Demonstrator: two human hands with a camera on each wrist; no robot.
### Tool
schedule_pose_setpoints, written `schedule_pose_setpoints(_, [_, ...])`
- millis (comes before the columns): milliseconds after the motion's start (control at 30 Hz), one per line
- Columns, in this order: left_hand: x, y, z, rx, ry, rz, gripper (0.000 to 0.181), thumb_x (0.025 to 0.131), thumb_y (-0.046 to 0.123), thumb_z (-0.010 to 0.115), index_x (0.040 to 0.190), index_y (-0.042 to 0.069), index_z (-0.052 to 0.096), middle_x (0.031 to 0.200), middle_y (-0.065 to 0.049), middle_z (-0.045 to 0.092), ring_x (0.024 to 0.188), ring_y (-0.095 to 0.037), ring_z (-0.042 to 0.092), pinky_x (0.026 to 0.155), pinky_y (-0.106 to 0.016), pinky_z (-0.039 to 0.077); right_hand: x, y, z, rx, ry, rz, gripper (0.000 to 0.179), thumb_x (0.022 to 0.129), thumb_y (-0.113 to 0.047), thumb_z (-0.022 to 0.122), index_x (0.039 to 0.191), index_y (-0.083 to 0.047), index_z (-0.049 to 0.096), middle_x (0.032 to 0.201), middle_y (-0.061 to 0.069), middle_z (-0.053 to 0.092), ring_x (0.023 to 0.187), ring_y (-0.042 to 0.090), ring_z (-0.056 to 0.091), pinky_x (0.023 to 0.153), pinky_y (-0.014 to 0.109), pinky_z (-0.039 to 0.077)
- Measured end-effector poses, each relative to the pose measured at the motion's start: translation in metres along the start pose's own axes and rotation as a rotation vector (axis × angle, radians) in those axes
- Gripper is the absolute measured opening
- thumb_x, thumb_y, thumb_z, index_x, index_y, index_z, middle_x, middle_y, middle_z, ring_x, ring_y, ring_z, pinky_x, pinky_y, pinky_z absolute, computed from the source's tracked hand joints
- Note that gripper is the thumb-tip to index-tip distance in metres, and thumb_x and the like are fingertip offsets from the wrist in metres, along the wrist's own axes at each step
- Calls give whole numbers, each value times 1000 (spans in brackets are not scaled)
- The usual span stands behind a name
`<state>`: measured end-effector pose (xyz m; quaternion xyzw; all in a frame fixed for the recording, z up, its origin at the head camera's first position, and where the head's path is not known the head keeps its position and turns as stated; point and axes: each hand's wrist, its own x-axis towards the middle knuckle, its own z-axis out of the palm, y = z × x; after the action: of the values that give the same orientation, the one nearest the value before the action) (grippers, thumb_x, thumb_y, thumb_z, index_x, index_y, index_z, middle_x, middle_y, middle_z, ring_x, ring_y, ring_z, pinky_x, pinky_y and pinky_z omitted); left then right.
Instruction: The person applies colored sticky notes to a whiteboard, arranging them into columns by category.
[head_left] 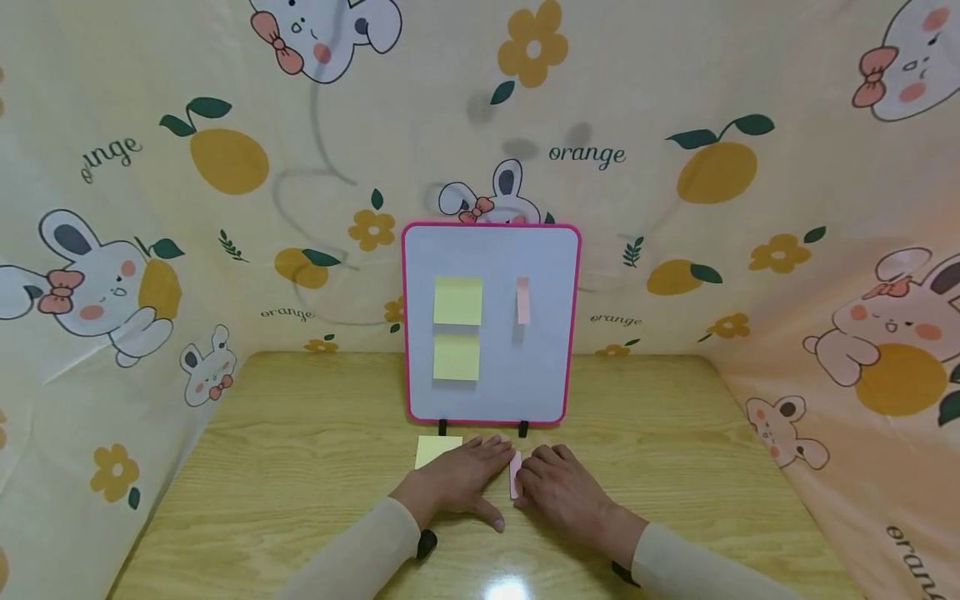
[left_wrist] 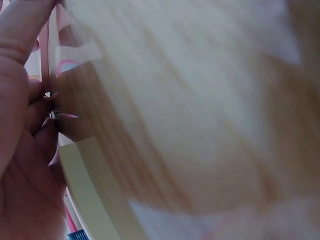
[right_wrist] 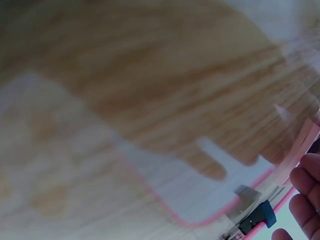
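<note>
A narrow pink sticky note pad [head_left: 514,475] lies on the table between both hands. My left hand [head_left: 463,475] rests palm down with straight fingers, its fingertips at the pad's left side and its thumb spread toward me. Partly covered by that hand is a yellow sticky note pad [head_left: 437,448], whose edge also shows in the left wrist view. At the right edge of the pink pad, my right hand [head_left: 566,496] pinches with curled fingers. The right wrist view shows the pink strip [right_wrist: 302,142] beside those curled fingers [right_wrist: 306,202].
Behind the hands stands a white board [head_left: 491,250] with a pink frame on black feet [head_left: 522,429]. Two yellow sticky notes [head_left: 458,301] are on its left half, one above the other. A narrow pink note [head_left: 522,300] is at its right. Patterned cloth [head_left: 465,108] surrounds the table.
</note>
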<state>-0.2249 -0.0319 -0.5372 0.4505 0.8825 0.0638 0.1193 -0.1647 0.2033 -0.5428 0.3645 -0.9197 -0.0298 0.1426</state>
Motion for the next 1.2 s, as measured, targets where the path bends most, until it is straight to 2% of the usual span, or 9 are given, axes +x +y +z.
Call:
schedule_pose_setpoints(300, [-1,1,-1,-29,-5,1,117,81,78,71,167,12,30,175,-2,27,163,-20,21,134,-37,19,-1,-1,0,4,34,-5,25,101,-44,70,100,-21,63,103,-7,65,103,16,57,89,37,51])
schedule_pose_setpoints(500, [0,1,0,-34,-1,-1,117,80,78,72,167,12,30,174,-2,28,163,-20,21,134,-37,19,0,-3,0,21,7,14,24,102,-43,68,100,-21,59,102,-7,61,100,15,54,87,36,49])
schedule_pose_setpoints(833, [0,1,1,-23,-9,-7,117,80,78,71,168,12,30,175,-2,27,163,-19,21,134,-37,19,1,-3,1,21,26,5,23,103,-42,68,99,-21,59,101,-6,62,100,15,56,86,36,50])
schedule_pose_setpoints(1000, [0,1,-1,-12,-16,-8,117,80,78,72,167,12,30,174,-3,28,163,-19,22,134,-37,19,2,-3,1,13,45,7,19,104,-37,67,101,-19,64,101,-7,65,100,15,57,86,37,51])
schedule_pose_setpoints(1200, [1,1,-2,6,-20,-4,117,80,78,71,167,11,30,174,-3,28,163,-19,21,134,-38,20,4,-2,1,5,71,12,19,101,-38,72,101,-19,67,98,-7,66,97,15,56,84,36,50])
